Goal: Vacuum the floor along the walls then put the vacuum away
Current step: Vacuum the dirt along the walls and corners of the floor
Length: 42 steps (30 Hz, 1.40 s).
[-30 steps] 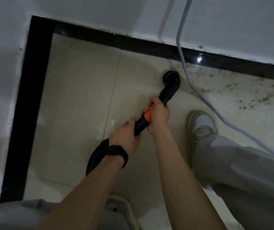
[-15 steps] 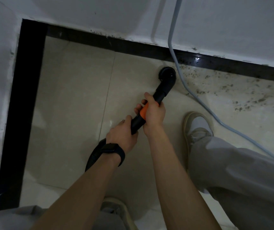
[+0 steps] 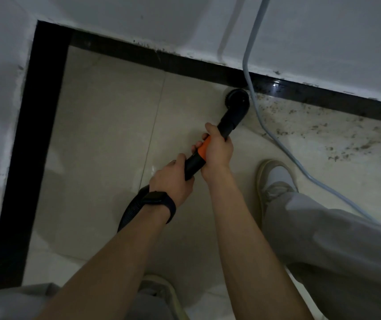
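Leaning over a corner of the floor (image 3: 106,139), a person works a vacuum's round brush nozzle (image 3: 236,99) along the black skirting (image 3: 180,62) at the floor's far edge. The right hand (image 3: 218,153) is wrapped round the orange collar (image 3: 203,148) of the black wand, close to the nozzle, apparently to steer it. The left hand (image 3: 173,181), a dark watch (image 3: 159,203) on its wrist, curls round the wand just behind, where the ribbed hose (image 3: 134,207) begins, probably to carry the hose's weight.

The nozzle sits at the skirting, touching it or just short, beside a pale grey cable (image 3: 246,65) that drops down the white wall (image 3: 323,38) and trails across the floor toward its right edge. Left of the nozzle the glossy beige tile looks clean as far as the far left corner. To its right, dark grit (image 3: 346,146) speckles the tile along the wall, which suggests this run is only partly done. A pale shoe (image 3: 275,179) is planted near the cable. The room is dimly lit.
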Each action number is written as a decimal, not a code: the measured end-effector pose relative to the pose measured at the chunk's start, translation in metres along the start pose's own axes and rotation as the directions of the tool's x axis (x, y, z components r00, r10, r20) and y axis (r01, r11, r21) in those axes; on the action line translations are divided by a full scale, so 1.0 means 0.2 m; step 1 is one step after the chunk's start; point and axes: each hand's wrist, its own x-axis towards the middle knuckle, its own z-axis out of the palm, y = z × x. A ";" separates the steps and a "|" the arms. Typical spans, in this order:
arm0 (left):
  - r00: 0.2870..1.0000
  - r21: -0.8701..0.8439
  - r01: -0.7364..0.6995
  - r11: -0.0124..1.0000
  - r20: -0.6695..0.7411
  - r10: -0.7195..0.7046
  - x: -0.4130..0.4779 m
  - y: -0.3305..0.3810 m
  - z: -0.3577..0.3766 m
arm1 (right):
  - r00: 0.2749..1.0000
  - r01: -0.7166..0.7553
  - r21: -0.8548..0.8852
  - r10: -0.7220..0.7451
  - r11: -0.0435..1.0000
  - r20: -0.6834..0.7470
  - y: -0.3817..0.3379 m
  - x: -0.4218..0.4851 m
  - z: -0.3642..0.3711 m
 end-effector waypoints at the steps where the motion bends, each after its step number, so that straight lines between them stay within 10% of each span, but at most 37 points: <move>1: 1.000 0.001 -0.004 1.000 -0.005 0.004 0.00 -0.01 0.00 | 1.000 -0.002 0.001 0.002 1.000 0.001 0.01 0.00 0.00; 21: 0.977 0.181 -0.179 0.967 0.150 0.153 -0.32 -0.25 0.18 | 0.989 -0.043 0.148 0.064 0.988 -0.135 0.36 -0.22 -0.31; 42: 0.997 0.143 -0.077 0.987 0.012 0.076 -0.05 0.01 0.13 | 0.998 -0.061 0.074 0.061 0.995 0.004 0.01 -0.01 -0.16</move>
